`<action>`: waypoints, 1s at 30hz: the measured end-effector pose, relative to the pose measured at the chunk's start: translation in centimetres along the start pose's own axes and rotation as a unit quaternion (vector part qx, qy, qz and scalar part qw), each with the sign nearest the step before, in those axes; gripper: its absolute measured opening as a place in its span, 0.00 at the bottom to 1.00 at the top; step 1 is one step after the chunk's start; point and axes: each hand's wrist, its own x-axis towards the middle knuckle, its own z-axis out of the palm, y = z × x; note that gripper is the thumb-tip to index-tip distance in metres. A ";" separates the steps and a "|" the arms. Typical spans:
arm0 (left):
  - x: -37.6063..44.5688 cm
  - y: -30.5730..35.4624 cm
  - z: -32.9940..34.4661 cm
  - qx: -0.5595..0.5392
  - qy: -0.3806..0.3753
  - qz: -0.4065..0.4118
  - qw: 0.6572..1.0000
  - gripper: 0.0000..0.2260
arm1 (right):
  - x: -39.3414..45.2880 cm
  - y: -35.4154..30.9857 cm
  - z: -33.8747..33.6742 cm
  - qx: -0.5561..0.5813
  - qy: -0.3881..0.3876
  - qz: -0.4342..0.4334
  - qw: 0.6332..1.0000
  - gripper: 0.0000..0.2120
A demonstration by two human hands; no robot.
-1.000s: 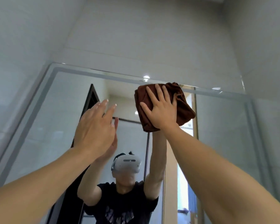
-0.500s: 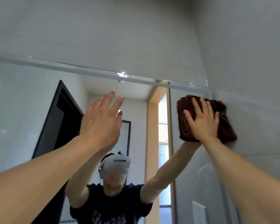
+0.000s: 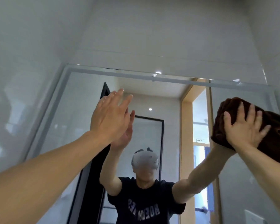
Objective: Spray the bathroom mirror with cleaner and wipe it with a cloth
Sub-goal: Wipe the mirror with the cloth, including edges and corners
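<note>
I see my right hand (image 3: 246,128) pressing the brown cloth (image 3: 275,136) flat on the mirror (image 3: 152,88), near its upper right corner, with the fingers spread and nearly straight, so it pushes more than it grips. My left hand (image 3: 110,117) is released, fingers straight, raised close to the glass at the middle; I cannot tell if it touches. I think the risk is here: with so little grip the cloth may slide out from under the palm and fall, and if the left palm leans on the glass it can leave marks on a wiped part. The cloth is bunched and thick, dark brown, folded in several layers. The mirror looks mostly clean, and I see no clear streaks or drops.
</note>
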 end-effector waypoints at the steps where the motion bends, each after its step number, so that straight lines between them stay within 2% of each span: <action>1: -0.2 -1.2 -0.2 0.007 -0.008 -0.009 1.000 0.24 | -0.8 -1.7 0.1 0.001 0.001 -0.003 1.000 0.39; 6: -0.9 -5.9 -1.4 0.030 -0.016 -0.023 0.999 0.24 | -6.1 -12.0 1.4 -0.006 -0.015 -0.065 0.998 0.37; 15: -3.3 -13.9 -3.6 0.078 -0.009 -0.040 0.996 0.22 | -17.8 -32.6 3.8 0.047 -0.047 -0.196 0.978 0.33; 21: -5.5 -18.8 -4.7 0.011 0.028 -0.078 0.997 0.20 | -23.7 -43.3 4.0 0.163 -0.117 -0.228 0.953 0.30; 25: -5.9 -19.8 -4.5 -0.146 0.079 -0.126 0.978 0.20 | -24.4 -47.1 2.3 0.345 -0.211 -0.182 0.896 0.26; 28: -4.9 -19.2 -3.5 -0.237 0.096 -0.158 0.954 0.19 | -23.5 -47.0 0.9 0.454 -0.280 -0.140 0.834 0.26; 30: -3.8 -18.1 -2.2 -0.278 0.087 -0.179 0.940 0.18 | -22.1 -45.9 0.6 0.518 -0.335 -0.105 0.780 0.27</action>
